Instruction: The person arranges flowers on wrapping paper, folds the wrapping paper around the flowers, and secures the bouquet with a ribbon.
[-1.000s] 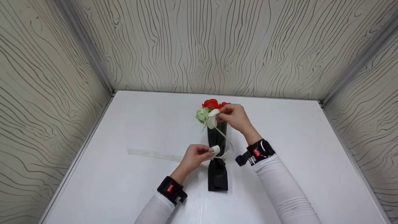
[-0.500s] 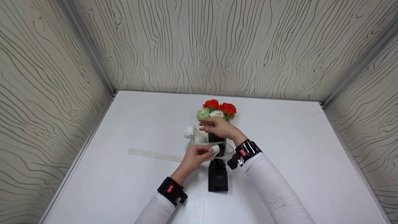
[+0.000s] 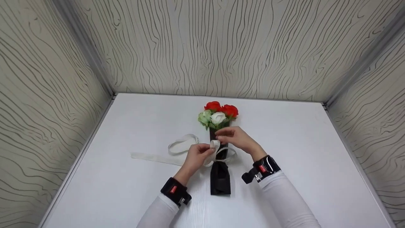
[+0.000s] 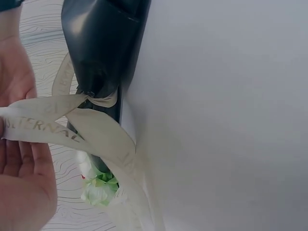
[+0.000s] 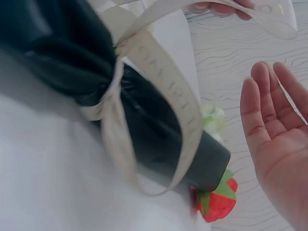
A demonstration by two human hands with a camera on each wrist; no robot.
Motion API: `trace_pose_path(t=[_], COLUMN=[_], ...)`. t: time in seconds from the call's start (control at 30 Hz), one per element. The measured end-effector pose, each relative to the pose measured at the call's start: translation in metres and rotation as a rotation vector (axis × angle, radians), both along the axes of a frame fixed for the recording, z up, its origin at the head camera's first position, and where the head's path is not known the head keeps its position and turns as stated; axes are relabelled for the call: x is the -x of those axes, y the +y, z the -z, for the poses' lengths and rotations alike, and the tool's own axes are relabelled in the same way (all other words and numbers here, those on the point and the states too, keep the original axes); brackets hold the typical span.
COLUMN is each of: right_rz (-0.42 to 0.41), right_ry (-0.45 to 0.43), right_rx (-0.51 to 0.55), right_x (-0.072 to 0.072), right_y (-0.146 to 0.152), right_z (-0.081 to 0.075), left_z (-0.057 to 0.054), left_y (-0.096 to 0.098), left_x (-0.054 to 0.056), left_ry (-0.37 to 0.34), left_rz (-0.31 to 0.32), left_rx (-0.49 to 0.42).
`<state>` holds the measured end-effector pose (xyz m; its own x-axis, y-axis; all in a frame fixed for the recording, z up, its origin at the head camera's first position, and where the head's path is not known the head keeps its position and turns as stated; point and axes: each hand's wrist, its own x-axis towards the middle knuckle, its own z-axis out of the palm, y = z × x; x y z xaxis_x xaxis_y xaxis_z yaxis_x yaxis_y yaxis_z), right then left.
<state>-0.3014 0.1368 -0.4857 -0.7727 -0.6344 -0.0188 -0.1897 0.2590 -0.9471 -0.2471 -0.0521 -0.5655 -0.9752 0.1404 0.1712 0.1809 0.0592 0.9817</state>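
Observation:
A bouquet in black wrapping (image 3: 220, 183) lies on the white table, flowers pointing away from me. A cream ribbon (image 3: 145, 156) with printed lettering is tied round its narrow waist. My left hand (image 3: 197, 156) pinches a small loop of this ribbon just left of the wrap; in the left wrist view the ribbon band (image 4: 41, 127) runs from the knot to that hand. Close over the wrap, my right hand (image 3: 239, 139) is beside the raised loop with its fingers extended. The right wrist view shows its palm (image 5: 284, 149) bare, apart from a larger ribbon loop (image 5: 166, 77).
At the bouquet's head are two red roses (image 3: 212, 106), a white rose (image 3: 218, 117) and a pale green flower (image 3: 205, 117). Loose ribbon (image 3: 182, 145) curls on the table (image 3: 284, 133) to the left. Patterned panels (image 3: 202, 47) stand behind and at both sides.
My right hand has carried a ribbon length from over the flowers to the left, released it and come back rightward. That length now lies on the table. My left hand keeps its pinch, the loop standing higher.

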Motion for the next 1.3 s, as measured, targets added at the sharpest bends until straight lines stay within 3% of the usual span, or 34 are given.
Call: trace_pose_path(t=[0.13,0.37,0.47,0.53,0.63,0.7,0.77,0.83,0.93,1.03,1.17,1.3], right_rz=[0.013,0.138,0.200,0.231,0.269,0.283,0.292,0.300,0.296,0.281,0.290,0.317], right_ry=[-0.002,-0.005,0.008,0.007,-0.003,-0.014,-0.014,-0.004,0.032,0.070,0.053,0.010], right_rx=[-0.017,0.116,0.129,0.129,0.126,0.133,0.138,0.145,0.164,0.176,0.148,0.101], right_x=[-0.009,-0.020,-0.022,-0.022,-0.018,-0.016,-0.014,-0.013,-0.013,-0.012,-0.013,-0.013], right_y=[0.003,-0.001,-0.002,0.000,0.005,0.008,0.011,0.013,0.014,0.015,0.016,0.017], right_z=[0.010,0.022,0.025,0.029,0.042,0.050,0.056,0.060,0.063,0.065,0.064,0.061], left_z=[-0.003,-0.005,-0.005,-0.004,-0.002,0.000,0.001,0.003,0.004,0.006,0.011,0.014], left_y=[0.002,-0.001,-0.014,-0.027,-0.047,-0.060,-0.071,-0.079,-0.084,-0.086,-0.088,-0.091], left_x=[0.004,0.009,0.013,0.017,0.023,0.025,0.025,0.026,0.025,0.023,0.023,0.025], left_ry=[-0.005,0.003,0.057,0.130,0.189,0.189,0.138,0.082,-0.001,-0.042,0.021,0.071], left_rz=[-0.003,0.041,-0.006,-0.091,-0.263,-0.328,-0.330,-0.293,-0.235,-0.223,-0.286,-0.371], left_rx=[0.047,0.121,0.189,0.307,0.600,0.805,0.954,1.039,1.088,1.123,1.177,1.136])
